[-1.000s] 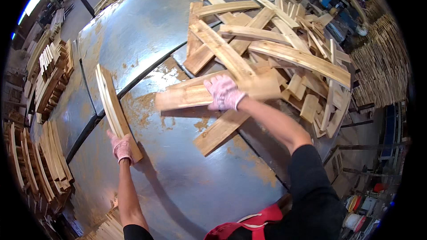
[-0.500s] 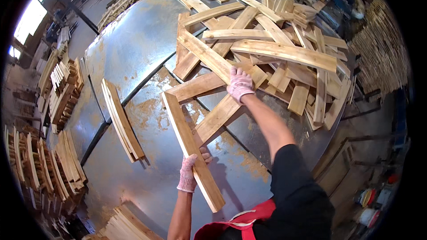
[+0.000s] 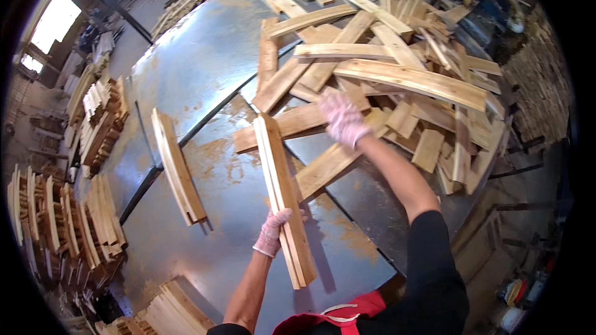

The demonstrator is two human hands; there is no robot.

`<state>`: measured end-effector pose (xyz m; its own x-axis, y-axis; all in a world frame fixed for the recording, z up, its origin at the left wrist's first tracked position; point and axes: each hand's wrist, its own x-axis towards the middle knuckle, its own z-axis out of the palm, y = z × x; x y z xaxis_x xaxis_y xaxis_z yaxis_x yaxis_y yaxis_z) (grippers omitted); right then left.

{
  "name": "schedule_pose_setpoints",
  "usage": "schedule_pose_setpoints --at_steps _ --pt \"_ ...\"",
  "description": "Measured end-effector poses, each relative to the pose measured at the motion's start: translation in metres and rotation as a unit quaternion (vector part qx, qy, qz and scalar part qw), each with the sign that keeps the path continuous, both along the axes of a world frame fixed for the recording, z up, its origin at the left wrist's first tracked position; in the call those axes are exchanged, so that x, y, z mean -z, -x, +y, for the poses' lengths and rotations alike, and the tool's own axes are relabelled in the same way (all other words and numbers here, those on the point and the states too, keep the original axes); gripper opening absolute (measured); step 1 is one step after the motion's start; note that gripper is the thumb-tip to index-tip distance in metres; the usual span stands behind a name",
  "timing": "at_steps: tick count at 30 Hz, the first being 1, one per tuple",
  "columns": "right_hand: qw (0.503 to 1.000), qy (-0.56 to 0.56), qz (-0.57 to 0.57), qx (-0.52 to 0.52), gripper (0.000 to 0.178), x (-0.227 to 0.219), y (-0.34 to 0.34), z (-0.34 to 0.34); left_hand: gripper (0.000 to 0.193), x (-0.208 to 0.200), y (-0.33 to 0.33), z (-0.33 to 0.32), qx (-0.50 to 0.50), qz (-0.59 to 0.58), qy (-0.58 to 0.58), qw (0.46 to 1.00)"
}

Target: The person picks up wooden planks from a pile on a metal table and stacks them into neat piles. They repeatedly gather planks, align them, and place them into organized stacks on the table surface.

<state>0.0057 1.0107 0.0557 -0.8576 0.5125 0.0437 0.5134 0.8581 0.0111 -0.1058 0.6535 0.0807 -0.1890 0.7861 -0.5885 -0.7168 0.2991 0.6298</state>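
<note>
My left hand [image 3: 273, 231], in a pinkish knit glove, is closed around two long wooden boards [image 3: 280, 205] lying face to face. They are held at a slant above the metal table, with their lower end towards me. My right hand [image 3: 343, 118], gloved alike and smeared by motion, is over the near left side of a pile of loose boards [image 3: 410, 84]. Beneath and beside it are one board [image 3: 273, 125] pointing left and another [image 3: 329, 169] slanting towards me. Whether its fingers grip anything cannot be made out.
A small bundle of boards [image 3: 177, 164] lies left on the metal table [image 3: 211, 236], which has dark seams and sawdust patches. Another stack [image 3: 167, 310] is at the near left edge. Racks of stacked boards [image 3: 59, 211] stand beyond the left edge; a tall wood stack [image 3: 537, 87] is at right.
The board that was under my right hand has left the pile, and my left hand now holds two boards instead of one. My right hand is again over the pile, blurred.
</note>
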Motion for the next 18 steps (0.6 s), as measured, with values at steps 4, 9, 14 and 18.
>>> schedule_pose_setpoints --at_steps 4,9,14,18 --pt "0.989 0.039 -0.132 0.055 0.069 -0.011 0.042 0.034 0.072 0.019 0.011 -0.025 -0.027 0.068 0.035 0.997" --pt "0.986 0.15 -0.079 -0.012 0.065 -0.061 0.014 -0.05 0.102 0.024 0.027 -0.062 -0.047 0.101 0.034 0.993" --pt "0.92 0.382 -0.042 0.075 0.073 -0.047 -0.087 -0.225 0.063 -0.012 0.039 -0.093 -0.041 0.065 0.014 0.997" --pt "0.65 0.722 0.12 0.204 0.072 0.017 -0.134 -0.357 0.077 0.001 0.017 -0.109 -0.08 0.083 0.042 0.992"
